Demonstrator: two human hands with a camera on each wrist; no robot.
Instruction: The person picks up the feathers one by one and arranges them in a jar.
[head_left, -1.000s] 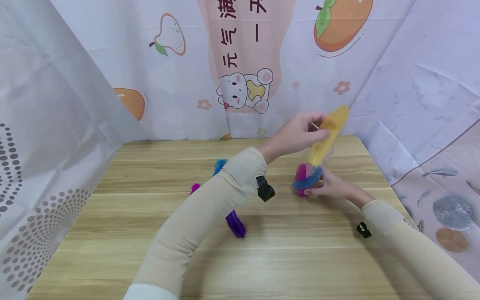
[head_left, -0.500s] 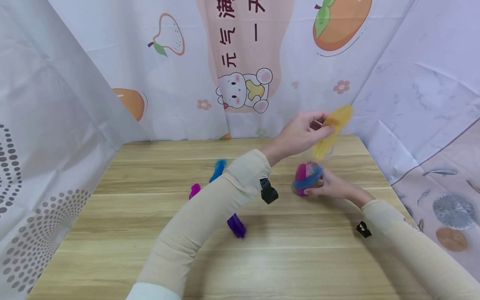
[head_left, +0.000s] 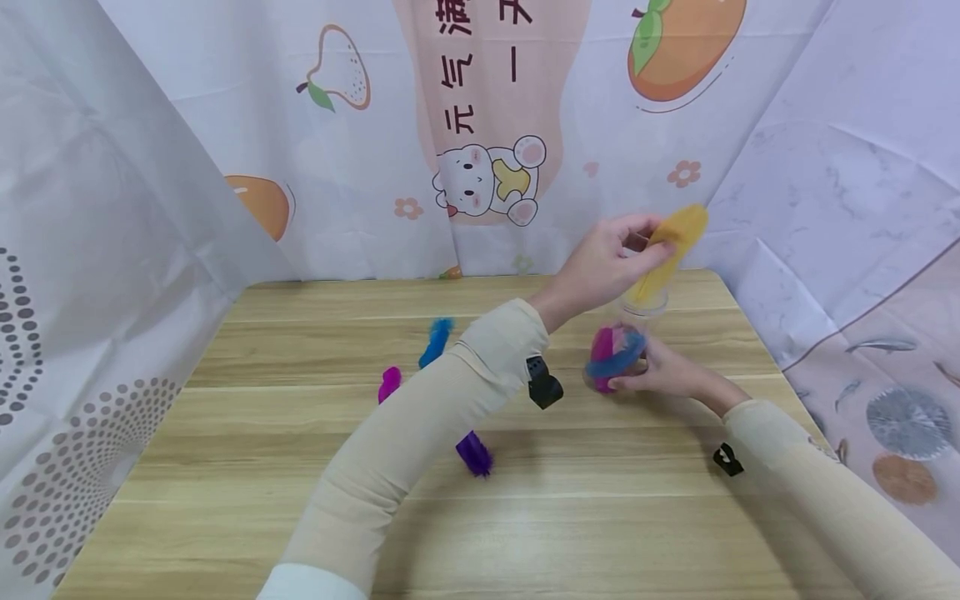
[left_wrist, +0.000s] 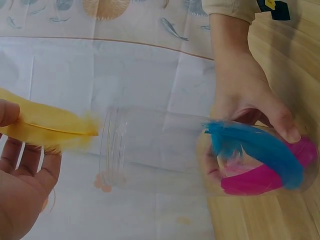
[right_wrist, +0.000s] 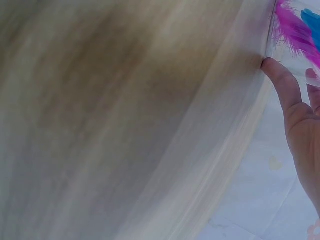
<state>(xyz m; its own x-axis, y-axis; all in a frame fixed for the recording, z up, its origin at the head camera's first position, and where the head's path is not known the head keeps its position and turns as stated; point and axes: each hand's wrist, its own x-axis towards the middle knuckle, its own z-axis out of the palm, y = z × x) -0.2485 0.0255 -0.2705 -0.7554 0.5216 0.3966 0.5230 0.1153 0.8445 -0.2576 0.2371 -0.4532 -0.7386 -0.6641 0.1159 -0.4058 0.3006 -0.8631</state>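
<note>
A clear jar [left_wrist: 155, 150] stands upright at the right side of the table, with a blue feather [left_wrist: 270, 155] and a magenta feather [left_wrist: 252, 181] in its lower part. My right hand [head_left: 663, 371] grips the jar near its base, thumb on one side and fingers on the other. Above the jar's open mouth, my left hand [head_left: 600, 262] pinches a yellow feather [left_wrist: 50, 122] between thumb and fingers. In the left wrist view the feather's quill end points at the rim, a small gap apart. The right wrist view shows part of the right hand's fingers against the jar.
Left of the jar, a blue feather [head_left: 436, 342], a magenta feather [head_left: 389, 382] and a purple feather [head_left: 475, 454] lie on the wooden table [head_left: 247, 450], partly covered by the left sleeve [head_left: 420, 425]. A printed curtain [head_left: 360, 167] hangs behind the table.
My left hand has moved slightly right and up with the yellow feather, which now sits higher above the jar. The right hand and the jar have stayed in place.
</note>
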